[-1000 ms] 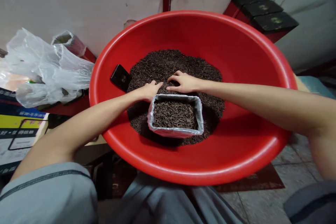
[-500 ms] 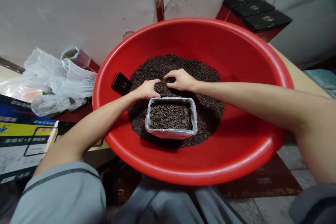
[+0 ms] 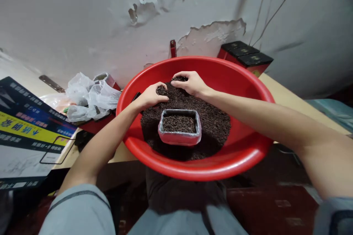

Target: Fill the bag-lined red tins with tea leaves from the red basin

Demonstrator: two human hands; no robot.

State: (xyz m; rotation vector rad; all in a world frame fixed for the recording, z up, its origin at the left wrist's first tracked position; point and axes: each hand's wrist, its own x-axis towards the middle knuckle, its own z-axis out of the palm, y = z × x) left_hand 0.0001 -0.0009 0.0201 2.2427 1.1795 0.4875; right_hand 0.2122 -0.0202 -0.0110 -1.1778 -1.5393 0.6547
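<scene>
A wide red basin (image 3: 245, 117) holds a heap of dark, dry loose tea leaves (image 3: 212, 125). Standing in the heap is a tin (image 3: 180, 138) with a clear plastic liner, filled with the same leaves to somewhat below its rim. Behind the tin, my left hand (image 3: 151, 95) curls around a clump of leaves between thumb and fingers. My right hand (image 3: 193, 82), farther back over the heap, is cupped around another clump. A small black lid (image 3: 136, 96) is mostly hidden behind my left wrist.
Red tins with black lids (image 3: 255, 58) stand at the back right by the peeling wall. On the left are plastic bags (image 3: 96, 97), an open lined tin (image 3: 106, 79) and a large printed box (image 3: 30, 128). The basin rests on a pale table (image 3: 292, 97).
The view has tilted up, showing more wall. My hands have closed on leaves and lifted slightly, moving away from the tin. The black lid is now more hidden.
</scene>
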